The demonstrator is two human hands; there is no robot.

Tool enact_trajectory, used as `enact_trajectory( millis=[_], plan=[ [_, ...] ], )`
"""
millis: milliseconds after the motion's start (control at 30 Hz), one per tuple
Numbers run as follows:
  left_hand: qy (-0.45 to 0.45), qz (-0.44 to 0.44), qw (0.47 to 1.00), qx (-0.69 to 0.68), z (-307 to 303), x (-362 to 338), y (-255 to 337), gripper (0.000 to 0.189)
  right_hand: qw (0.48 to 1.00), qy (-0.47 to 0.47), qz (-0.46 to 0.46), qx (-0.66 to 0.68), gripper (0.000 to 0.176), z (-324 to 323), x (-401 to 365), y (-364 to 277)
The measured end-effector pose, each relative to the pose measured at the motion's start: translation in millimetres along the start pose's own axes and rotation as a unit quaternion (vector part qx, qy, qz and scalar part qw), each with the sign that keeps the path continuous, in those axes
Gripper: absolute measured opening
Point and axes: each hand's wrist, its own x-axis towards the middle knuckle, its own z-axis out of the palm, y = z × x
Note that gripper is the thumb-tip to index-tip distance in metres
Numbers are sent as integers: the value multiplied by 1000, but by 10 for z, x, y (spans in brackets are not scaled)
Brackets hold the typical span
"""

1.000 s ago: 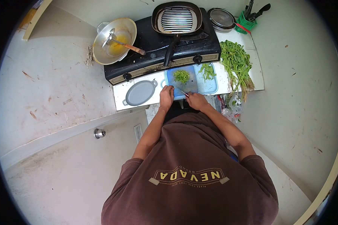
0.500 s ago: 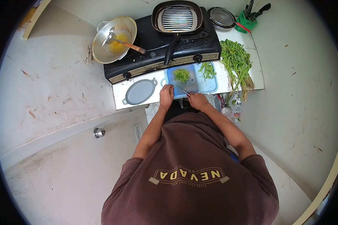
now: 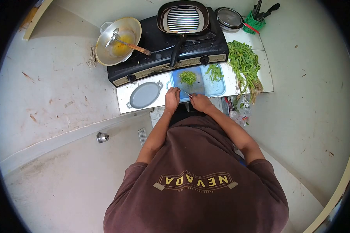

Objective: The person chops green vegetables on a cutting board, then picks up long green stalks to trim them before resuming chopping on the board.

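left hand (image 3: pixel 172 99): fingers curled down on the near edge of the blue cutting board (image 3: pixel 216 90), cannot tell if it grips anything | right hand (image 3: pixel 200 103): closed around knife (image 3: pixel 187 94), blade pointing to 10 o'clock | chopped greens (image 3: pixel 188 77): on board, 12 o'clock of hands | bundle of greens (image 3: pixel 245 66): 3 o'clock of board | stove (image 3: pixel 159 46): 12 o'clock

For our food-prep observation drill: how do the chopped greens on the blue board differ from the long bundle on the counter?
The chopped greens are cut into small bits; the bundle is whole, with long stems. The chopped greens form a small, compact heap; the bundle is far larger and stretched out. The chopped greens sit on the blue board; the bundle lies on the counter right of it. Both are green vegetables.
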Motion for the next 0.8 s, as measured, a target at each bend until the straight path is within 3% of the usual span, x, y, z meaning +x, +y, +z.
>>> enact_trajectory(
  millis=[533,667,800],
  plan=[
    [-6,-15,1000,18,-17,10,24,4,1000,12,2,24,38,-51,-124,43],
    [-23,-20,999,36,-34,14,52,6,1000,-26,12,-4,38,-53,-111,26],
    [-44,23,998,48,-37,-2,-13,8,999,-31,16,-3,37,-81,-90,10]
  ],
)
